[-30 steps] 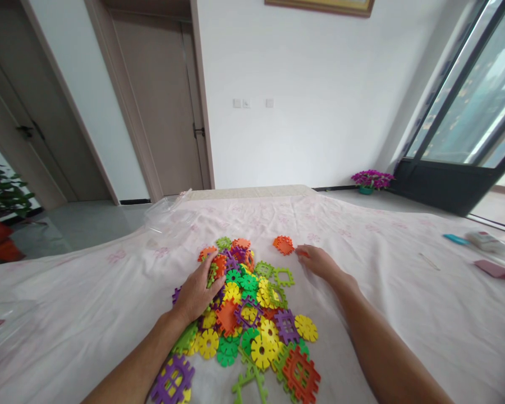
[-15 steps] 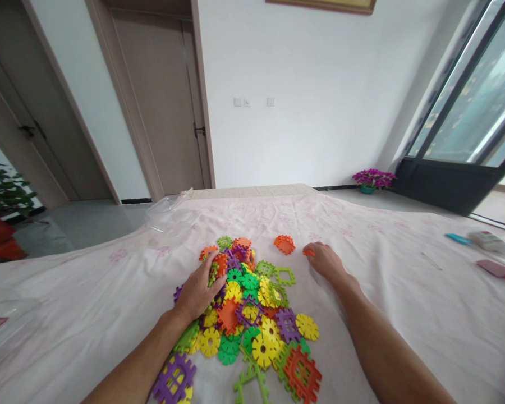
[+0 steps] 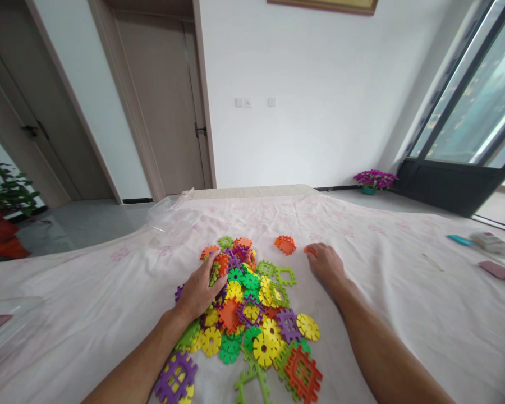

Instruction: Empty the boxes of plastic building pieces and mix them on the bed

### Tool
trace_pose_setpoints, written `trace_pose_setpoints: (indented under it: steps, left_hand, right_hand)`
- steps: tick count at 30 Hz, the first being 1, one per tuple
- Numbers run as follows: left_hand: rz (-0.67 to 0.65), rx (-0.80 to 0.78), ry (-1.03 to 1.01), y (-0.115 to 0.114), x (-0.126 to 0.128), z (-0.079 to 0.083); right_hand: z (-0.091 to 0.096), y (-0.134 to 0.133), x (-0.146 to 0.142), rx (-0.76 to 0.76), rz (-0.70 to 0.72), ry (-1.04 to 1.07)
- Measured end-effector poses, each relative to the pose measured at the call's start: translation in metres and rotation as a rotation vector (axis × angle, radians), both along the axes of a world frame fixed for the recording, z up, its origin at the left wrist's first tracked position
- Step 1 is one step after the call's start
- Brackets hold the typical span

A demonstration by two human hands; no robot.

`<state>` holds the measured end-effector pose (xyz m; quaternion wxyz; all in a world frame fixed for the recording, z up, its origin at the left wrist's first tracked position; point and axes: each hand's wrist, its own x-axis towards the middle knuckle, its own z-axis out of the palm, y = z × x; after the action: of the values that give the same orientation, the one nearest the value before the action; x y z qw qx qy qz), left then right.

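A heap of plastic interlocking building pieces (image 3: 264,349) lies on the cloth, with yellow and green notched discs and purple, orange and green toothed squares. My left hand (image 3: 198,290) is at the heap's left side, thumb and fingers around a tilted orange toothed piece (image 3: 222,262) and a green one (image 3: 214,273); its palm hides other pieces. To the right of the heap, my right hand (image 3: 327,262) is closed on an orange building piece (image 3: 310,251), mostly covered by the fingers and low over the cloth. Near it another orange toothed square (image 3: 285,244) lies apart from the heap.
A pink-patterned cloth (image 3: 404,292) covers the table. Clear plastic containers (image 3: 172,216) stand at the far left and near left (image 3: 23,314). At right lie a thin stick (image 3: 433,262), a blue item (image 3: 460,240), a white packet (image 3: 491,242) and a dark pink item (image 3: 500,271).
The view has shifted very slightly. Both hands stay in nearly the same places, and the pieces lie as before.
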<state>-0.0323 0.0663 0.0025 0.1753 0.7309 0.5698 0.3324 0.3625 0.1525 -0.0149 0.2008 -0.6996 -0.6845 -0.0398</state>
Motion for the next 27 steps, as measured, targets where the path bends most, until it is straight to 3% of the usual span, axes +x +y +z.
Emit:
trace_pose_setpoints:
  steps: [8, 27]
  left_hand:
    - [0.016, 0.02, -0.001, 0.0, 0.001, 0.001]
    - [0.018, 0.011, 0.014, 0.0, 0.001, 0.002]
  right_hand:
    - [0.003, -0.001, -0.014, 0.011, 0.047, -0.037]
    - [0.006, -0.006, -0.017, -0.009, 0.132, -0.041]
